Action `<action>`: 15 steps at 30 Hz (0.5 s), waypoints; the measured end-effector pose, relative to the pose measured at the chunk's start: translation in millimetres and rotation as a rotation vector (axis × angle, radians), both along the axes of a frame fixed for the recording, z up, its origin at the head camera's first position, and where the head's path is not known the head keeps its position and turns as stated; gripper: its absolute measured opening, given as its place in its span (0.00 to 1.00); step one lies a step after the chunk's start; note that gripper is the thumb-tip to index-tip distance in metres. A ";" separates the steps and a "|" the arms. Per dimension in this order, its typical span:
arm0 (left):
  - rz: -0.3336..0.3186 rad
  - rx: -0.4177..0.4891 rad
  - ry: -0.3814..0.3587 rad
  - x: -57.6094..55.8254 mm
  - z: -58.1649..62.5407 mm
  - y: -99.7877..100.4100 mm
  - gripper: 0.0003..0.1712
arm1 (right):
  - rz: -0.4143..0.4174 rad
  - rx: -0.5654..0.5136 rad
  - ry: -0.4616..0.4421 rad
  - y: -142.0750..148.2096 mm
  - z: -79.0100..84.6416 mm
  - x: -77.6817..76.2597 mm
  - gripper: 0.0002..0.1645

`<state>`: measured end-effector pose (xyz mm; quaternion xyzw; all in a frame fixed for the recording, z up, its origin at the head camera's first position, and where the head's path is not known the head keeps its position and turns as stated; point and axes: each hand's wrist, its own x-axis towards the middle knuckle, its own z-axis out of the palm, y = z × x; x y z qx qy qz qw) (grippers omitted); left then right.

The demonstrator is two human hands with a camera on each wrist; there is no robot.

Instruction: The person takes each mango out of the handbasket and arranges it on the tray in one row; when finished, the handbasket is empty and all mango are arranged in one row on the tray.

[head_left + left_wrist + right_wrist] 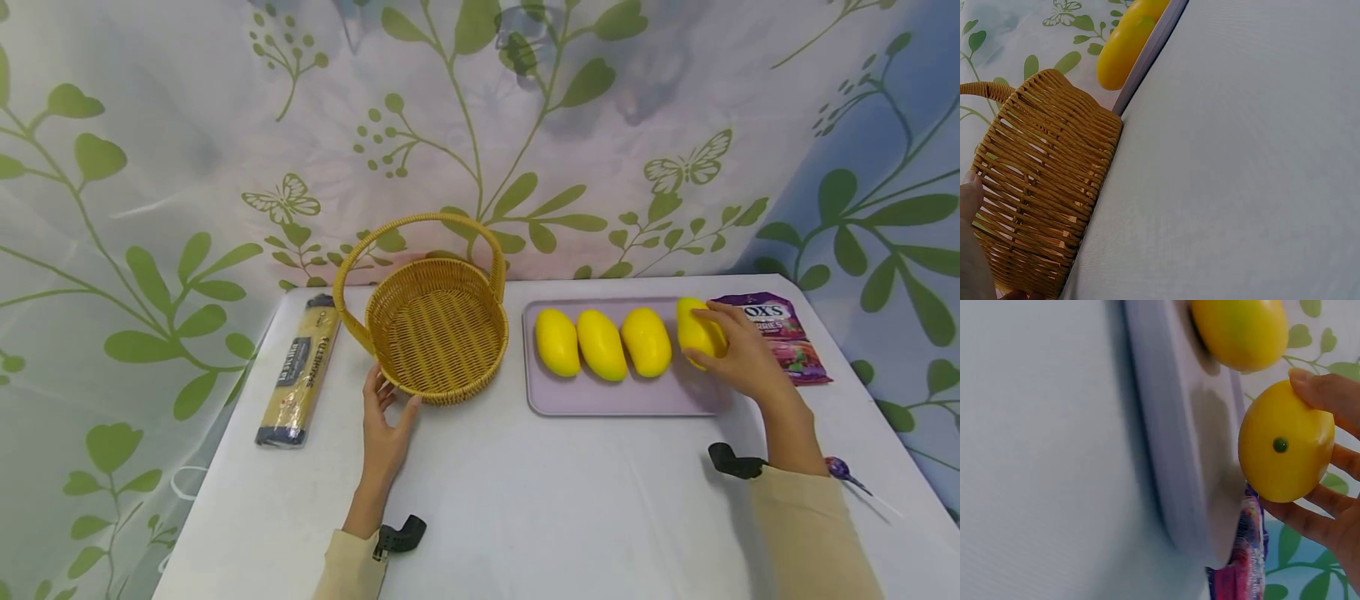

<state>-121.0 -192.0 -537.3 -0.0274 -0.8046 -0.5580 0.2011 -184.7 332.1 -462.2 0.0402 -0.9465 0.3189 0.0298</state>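
In the head view my right hand [738, 350] grips a yellow mango [699, 327] over the right end of a light purple tray [622, 402]. The right wrist view shows this mango [1285, 450] raised off the tray, its green stem dot facing the camera, with thumb and fingers around it. Three more mangoes [600, 345] lie side by side on the tray. My left hand [386, 433] touches the near left side of a round wicker basket [438, 333] with a tall handle. Its thumb [969, 194] lies at the basket's rim in the left wrist view.
A pack of spaghetti [300, 371] lies left of the basket. Right of the tray is a purple candy bag [783, 333], partly behind my right hand. A lollipop [855, 477] lies by my right sleeve. A leaf-patterned curtain [480, 125] hangs behind the white table [525, 500].
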 end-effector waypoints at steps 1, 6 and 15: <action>-0.001 -0.001 0.002 0.0 -0.4 0.0 0.46 | -0.002 0.001 -0.015 0.2 -2.4 -0.6 0.43; -0.003 -0.007 0.006 0.4 -1.4 0.2 0.46 | 0.004 0.027 -0.049 -1.7 -9.7 -1.8 0.44; -0.011 -0.013 0.034 1.1 -0.3 0.2 0.46 | 0.053 0.047 -0.039 -8.2 -3.5 0.4 0.43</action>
